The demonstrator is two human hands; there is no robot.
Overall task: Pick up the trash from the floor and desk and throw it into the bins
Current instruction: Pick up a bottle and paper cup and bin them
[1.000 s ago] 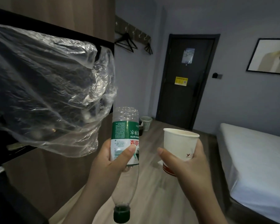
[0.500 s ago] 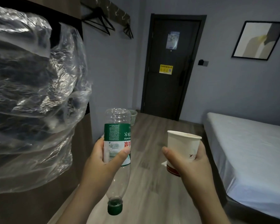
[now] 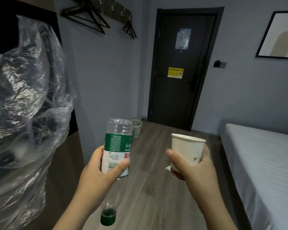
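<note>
My left hand point(image 3: 99, 170) grips an empty clear plastic bottle point(image 3: 117, 143) with a green and white label, held upside down with its green cap at the bottom. My right hand point(image 3: 192, 170) holds a white paper cup point(image 3: 186, 150) upright around its lower part. A pale green mesh bin point(image 3: 136, 127) stands on the floor by the wall, beyond the bottle and left of the door. A small white scrap point(image 3: 168, 168) lies on the floor, partly behind the cup.
A crinkled clear plastic sheet point(image 3: 23, 105) covers dark things on the left. A wooden cabinet side point(image 3: 65, 171) stands below it. A bed point(image 3: 263, 163) fills the right. A dark door point(image 3: 181, 68) is shut ahead. Black hangers point(image 3: 90, 20) hang on wall hooks.
The view has moved forward and turned right; the plastic sheet slid left and the door and bin grew nearer. Both hands keep their hold on the bottle and the cup.
</note>
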